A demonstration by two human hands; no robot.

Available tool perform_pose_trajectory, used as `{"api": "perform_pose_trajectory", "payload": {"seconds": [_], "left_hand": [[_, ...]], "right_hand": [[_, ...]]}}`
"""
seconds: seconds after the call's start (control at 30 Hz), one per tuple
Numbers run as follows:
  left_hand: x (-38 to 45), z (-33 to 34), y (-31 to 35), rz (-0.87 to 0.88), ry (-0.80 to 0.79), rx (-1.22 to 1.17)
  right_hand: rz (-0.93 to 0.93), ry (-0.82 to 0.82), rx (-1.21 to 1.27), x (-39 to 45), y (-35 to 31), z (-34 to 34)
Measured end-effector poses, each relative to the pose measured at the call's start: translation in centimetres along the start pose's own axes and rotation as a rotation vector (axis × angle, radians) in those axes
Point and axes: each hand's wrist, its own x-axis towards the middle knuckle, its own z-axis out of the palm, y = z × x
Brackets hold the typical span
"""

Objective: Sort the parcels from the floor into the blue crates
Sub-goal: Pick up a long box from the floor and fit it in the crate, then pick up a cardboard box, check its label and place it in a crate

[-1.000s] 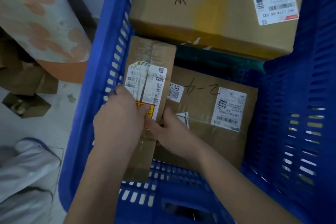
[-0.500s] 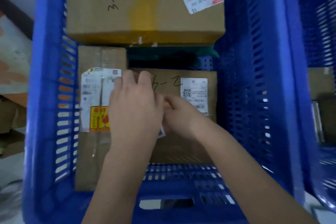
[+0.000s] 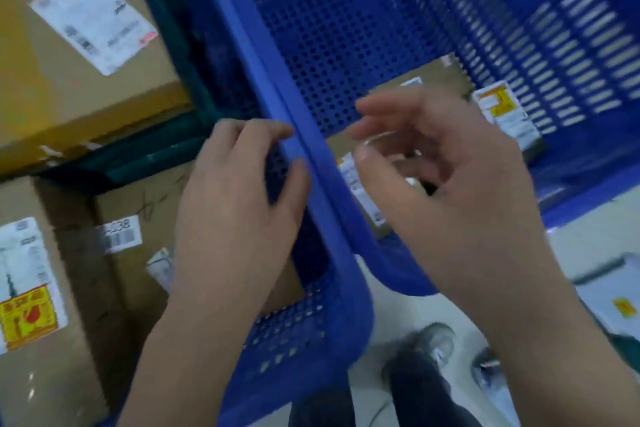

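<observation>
Two blue crates stand side by side. The left crate [image 3: 346, 308] holds a large cardboard box [image 3: 69, 94] at the back, a narrow box with a red-and-yellow sticker [image 3: 38, 340] at the left and a flat box [image 3: 138, 204] beside it. My left hand [image 3: 239, 198] hovers over that crate's right rim, fingers apart, holding nothing. My right hand [image 3: 446, 184] is over the right crate [image 3: 363, 28], fingers loosely curled and empty. A small parcel with a yellow label [image 3: 505, 114] and another carton [image 3: 367, 194] lie in the right crate.
Pale floor shows at the lower right, with my shoe [image 3: 426, 354] near the crates. A white parcel with a yellow sticker [image 3: 620, 302] lies on the floor at the right edge.
My view has swung right, from the left crate to the gap between both crates. Both hands have left the boxes in the left crate and moved right, empty.
</observation>
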Motion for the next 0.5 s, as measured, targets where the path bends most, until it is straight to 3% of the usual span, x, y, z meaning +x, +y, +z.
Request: {"api": "perform_pose_trajectory", "payload": {"seconds": [0.17,0.3,0.5], "left_hand": [[1.4,3.9,8.9,0.169,-0.013,-0.015],[0.5,9.9,17.2,0.311,-0.128,-0.047],[-3.0,20.2,26.4,0.475,-0.319,-0.004]], "right_hand": [[-0.004,0.128,-0.411,-1.0,3.7,-8.7],[-0.077,0.416,-0.356,-4.1,7.5,-17.8],[0.269,0.539,-0.411,-10.6,16.3,-27.4]]}}
